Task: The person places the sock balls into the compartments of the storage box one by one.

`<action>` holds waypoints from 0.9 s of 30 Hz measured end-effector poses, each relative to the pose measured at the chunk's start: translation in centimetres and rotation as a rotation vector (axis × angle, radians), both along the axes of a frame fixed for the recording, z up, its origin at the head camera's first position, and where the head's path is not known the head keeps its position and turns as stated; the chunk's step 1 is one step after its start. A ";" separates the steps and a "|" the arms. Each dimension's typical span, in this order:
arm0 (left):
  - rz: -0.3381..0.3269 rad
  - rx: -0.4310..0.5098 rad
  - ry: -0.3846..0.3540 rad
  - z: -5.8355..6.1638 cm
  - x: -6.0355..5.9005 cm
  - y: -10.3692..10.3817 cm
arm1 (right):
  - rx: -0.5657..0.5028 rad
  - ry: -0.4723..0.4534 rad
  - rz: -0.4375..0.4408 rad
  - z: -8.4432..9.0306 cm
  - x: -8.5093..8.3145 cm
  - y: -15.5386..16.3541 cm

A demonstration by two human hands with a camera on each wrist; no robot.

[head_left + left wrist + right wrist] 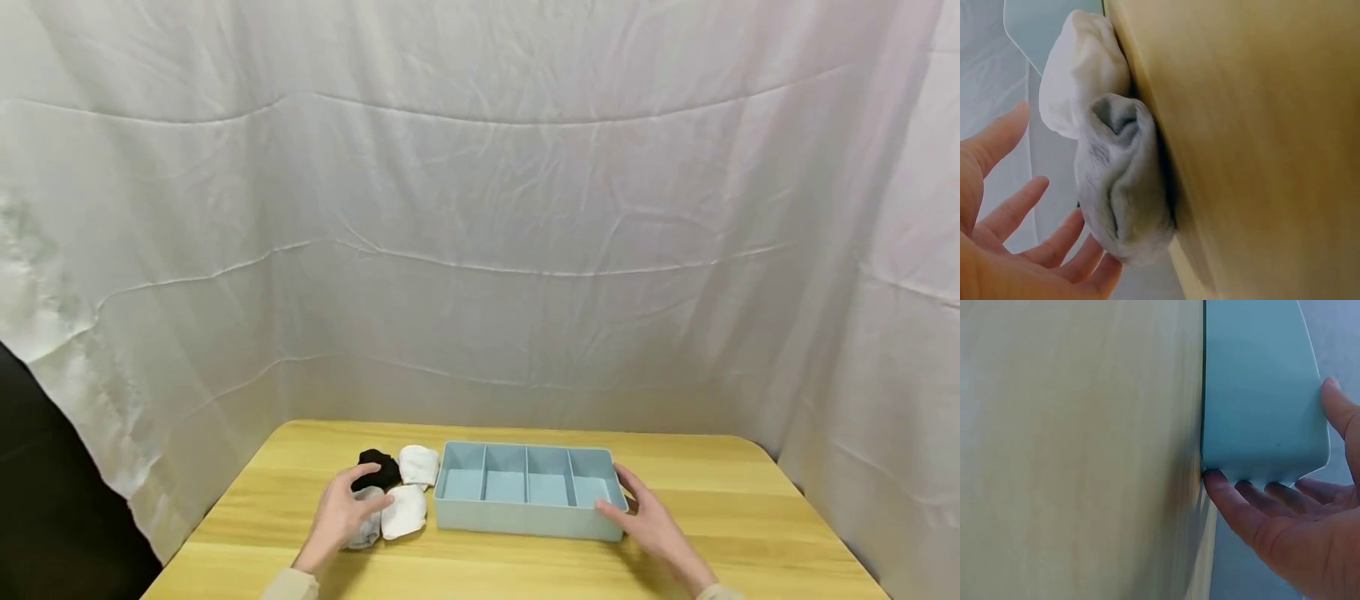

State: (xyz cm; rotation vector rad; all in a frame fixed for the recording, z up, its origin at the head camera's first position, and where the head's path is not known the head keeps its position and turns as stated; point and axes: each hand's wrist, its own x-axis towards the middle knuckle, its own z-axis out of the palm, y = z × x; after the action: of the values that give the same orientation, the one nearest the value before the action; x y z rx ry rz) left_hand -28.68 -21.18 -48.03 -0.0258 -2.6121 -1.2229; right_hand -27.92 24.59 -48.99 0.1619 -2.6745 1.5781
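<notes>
A light blue tray [525, 517] with several empty compartments stands on the yellow table [750, 517]. Left of it lie rolled socks: one black [377, 468], two white [418, 464] [405, 510], one grey [366, 527]. My left hand [366, 492] lies over the grey sock. In the left wrist view its spread fingertips [1107, 265] touch the grey sock [1122, 194], with a white sock [1079, 75] just beyond. My right hand [618, 496] rests against the tray's right end. Its straight fingers [1235, 506] lie along the end wall [1260, 394], thumb near the corner.
White cloth [480, 208] hangs behind and to both sides of the table. The table's left edge [217, 500] is close to the socks. Bare wood stretches right of the tray and along the front.
</notes>
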 end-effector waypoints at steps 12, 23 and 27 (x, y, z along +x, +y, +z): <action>-0.071 0.169 -0.112 0.6 -0.4 -1.5 | -0.067 -0.045 -0.045 0.0 0.2 0.7; -0.120 0.227 -0.227 -0.2 0.3 -3.4 | -0.112 -0.068 -0.053 0.5 0.1 0.6; -0.126 0.260 -0.246 -0.4 0.2 -3.5 | -0.112 -0.074 -0.054 0.4 0.1 0.6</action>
State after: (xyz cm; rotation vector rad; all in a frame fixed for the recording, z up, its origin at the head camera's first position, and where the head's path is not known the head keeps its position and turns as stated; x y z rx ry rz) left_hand -28.48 -24.72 -48.46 0.0102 -2.6629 -1.7000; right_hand -27.87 25.16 -48.57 0.0293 -2.6105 1.7448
